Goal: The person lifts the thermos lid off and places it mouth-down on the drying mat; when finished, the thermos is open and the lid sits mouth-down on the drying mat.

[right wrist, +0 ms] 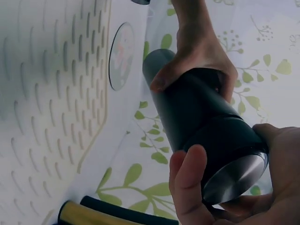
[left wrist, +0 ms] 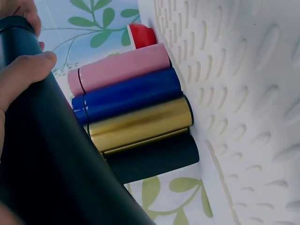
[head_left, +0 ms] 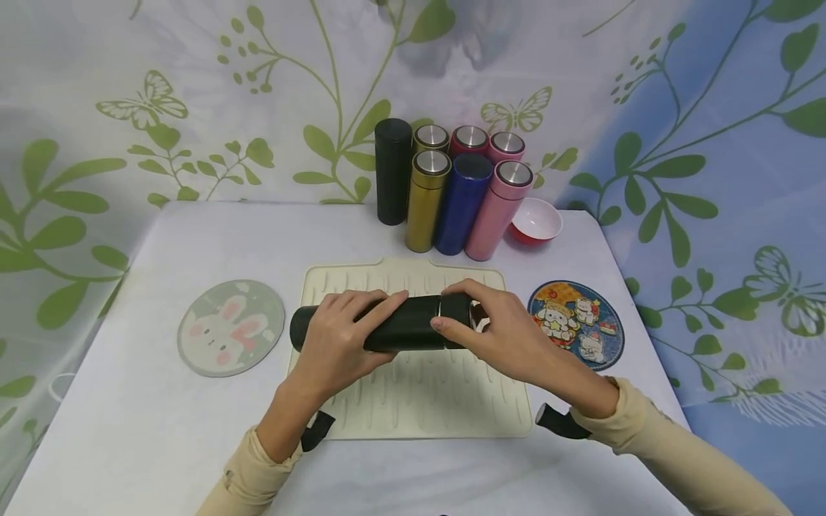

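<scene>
A black thermos flask (head_left: pixel 406 324) lies sideways in the air above the cream ribbed mat (head_left: pixel 419 401). My left hand (head_left: pixel 345 330) grips its body towards the base end. The fingers of my right hand (head_left: pixel 500 326) curl round the flask's lid (right wrist: pixel 225 150), whose silver top disc (right wrist: pixel 236 178) faces the right palm. A thin light line runs between lid and body in the head view; whether the lid is loose I cannot tell. In the left wrist view the dark flask (left wrist: pixel 56 140) fills the left side, with a thumb across it.
Behind the mat stand several upright flasks: black (head_left: pixel 392 172), gold (head_left: pixel 427 201), blue (head_left: pixel 462 204) and pink (head_left: pixel 499 210), with more behind. Beside them is a red-and-white bowl (head_left: pixel 537 221). Round coasters lie left, with a rabbit (head_left: pixel 231 328), and right, with cartoon figures (head_left: pixel 576 325).
</scene>
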Demonstrator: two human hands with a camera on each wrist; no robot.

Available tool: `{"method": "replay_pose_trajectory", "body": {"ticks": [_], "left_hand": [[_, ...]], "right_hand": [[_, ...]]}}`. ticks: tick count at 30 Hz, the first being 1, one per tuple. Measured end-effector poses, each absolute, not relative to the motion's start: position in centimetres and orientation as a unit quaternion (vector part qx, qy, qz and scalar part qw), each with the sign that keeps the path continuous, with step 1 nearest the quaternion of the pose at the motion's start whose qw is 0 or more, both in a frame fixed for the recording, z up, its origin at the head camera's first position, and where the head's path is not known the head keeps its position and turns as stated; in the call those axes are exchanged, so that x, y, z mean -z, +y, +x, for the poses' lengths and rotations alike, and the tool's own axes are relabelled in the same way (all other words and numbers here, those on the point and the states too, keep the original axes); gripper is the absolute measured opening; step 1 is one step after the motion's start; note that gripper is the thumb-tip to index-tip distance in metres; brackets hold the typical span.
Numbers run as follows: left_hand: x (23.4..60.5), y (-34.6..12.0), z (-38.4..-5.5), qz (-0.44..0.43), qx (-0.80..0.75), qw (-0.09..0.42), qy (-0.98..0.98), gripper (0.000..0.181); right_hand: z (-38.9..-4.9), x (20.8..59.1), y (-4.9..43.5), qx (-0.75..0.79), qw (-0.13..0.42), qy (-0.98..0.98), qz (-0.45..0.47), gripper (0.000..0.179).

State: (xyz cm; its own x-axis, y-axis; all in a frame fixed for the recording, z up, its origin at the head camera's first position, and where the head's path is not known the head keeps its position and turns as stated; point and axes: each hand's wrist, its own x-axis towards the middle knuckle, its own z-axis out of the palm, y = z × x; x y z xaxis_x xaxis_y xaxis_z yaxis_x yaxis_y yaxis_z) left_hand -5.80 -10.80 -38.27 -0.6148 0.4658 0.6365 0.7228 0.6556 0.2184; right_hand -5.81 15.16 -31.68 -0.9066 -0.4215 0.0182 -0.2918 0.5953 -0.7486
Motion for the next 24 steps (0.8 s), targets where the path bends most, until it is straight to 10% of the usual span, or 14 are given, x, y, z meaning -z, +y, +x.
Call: {"method": "replay_pose_trajectory", "body": {"ticks": [17,24], "left_hand": [[39.1,-14.2,-4.3,-0.297,0.350,0.150,-0.876,0.086],[38.1,-17.6,-4.4,-0.248,0.440,0.196,-0.840,0.087]], "right_hand": [[-5.4,31.7,14.6,0.336,-0.053,0.854,-0.394,0.062],[-7.0,32.2,14.0,0.347,-0.034,0.859,-0.376,0.075]]}}
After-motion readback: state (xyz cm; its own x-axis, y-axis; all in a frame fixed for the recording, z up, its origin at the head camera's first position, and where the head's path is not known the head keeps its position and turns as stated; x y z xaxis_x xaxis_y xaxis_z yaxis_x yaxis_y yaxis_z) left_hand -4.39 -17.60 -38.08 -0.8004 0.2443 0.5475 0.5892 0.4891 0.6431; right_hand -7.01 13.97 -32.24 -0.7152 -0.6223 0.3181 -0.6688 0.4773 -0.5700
